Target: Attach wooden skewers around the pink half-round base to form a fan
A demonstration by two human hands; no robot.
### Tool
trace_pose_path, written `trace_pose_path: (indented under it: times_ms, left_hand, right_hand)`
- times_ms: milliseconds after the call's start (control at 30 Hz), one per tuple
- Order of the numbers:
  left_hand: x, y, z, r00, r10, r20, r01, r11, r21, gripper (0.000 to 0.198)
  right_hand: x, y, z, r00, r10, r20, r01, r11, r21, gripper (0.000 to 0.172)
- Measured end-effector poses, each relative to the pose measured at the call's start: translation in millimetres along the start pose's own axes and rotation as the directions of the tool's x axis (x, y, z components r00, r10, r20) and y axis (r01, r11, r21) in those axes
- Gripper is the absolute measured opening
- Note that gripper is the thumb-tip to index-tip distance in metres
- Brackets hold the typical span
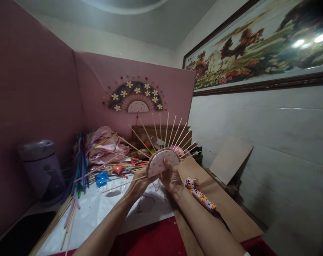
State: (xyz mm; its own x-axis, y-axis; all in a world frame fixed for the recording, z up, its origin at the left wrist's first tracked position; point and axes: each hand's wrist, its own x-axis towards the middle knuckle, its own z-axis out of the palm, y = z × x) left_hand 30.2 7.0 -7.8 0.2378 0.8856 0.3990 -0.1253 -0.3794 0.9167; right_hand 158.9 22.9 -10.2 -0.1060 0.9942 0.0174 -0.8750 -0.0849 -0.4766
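Note:
A half-round piece (159,164), covered in pale pink dotted cloth with a brown rim, is held up over the table, thin wooden sticks fanning out from its curved edge. My right hand (172,178) grips its lower right part, the thumb on the cloth face. At the lower left corner my left hand (140,181) holds the same piece, its fingertips partly hidden behind it. Beyond them, a finished-looking fan (137,93) with white flowers and small coloured balls hangs on the pink panel.
Pipe cleaners (83,163), pink cloth (106,145), a blue packet (102,178) and an orange packet (118,168) lie at the left. A lilac flask (42,170) stands farther left. On the cardboard (231,209) at the right rests a flower-patterned object (200,195).

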Motion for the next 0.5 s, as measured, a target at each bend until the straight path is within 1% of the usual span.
trace_pose_path:
  times_ms: [100, 233, 300, 400, 500]
  left_hand:
    - [4, -5, -7.1, 1.0, -0.006, -0.015, 0.005, 1.0, -0.024, 0.008]
    - [9, -3, -20.5, 0.988, -0.013, -0.156, 0.013, 1.0, -0.002, 0.01]
    - [10, -3, -25.9, 0.981, -0.02, -0.191, 0.024, 1.0, 0.019, 0.009]
    - [10, -5, -28.1, 0.992, -0.029, -0.127, 0.032, 0.999, 0.022, 0.01]
    - [8, -8, -24.3, 0.998, -0.041, -0.055, 0.043, 0.998, 0.035, 0.017]
  right_hand:
    - [3, -6, -3, 1.0, -0.022, 0.022, 0.021, 1.0, 0.016, 0.025]
    - [5, -9, -7, 0.996, -0.024, 0.088, 0.023, 1.0, 0.013, 0.025]
    - [5, -9, -8, 0.993, -0.013, 0.119, 0.013, 1.0, 0.002, 0.025]
    - [3, -8, -6, 0.992, 0.0, 0.129, 0.001, 1.0, -0.004, 0.024]
    - [0, -6, -3, 0.989, 0.017, 0.149, -0.015, 1.0, -0.018, 0.025]
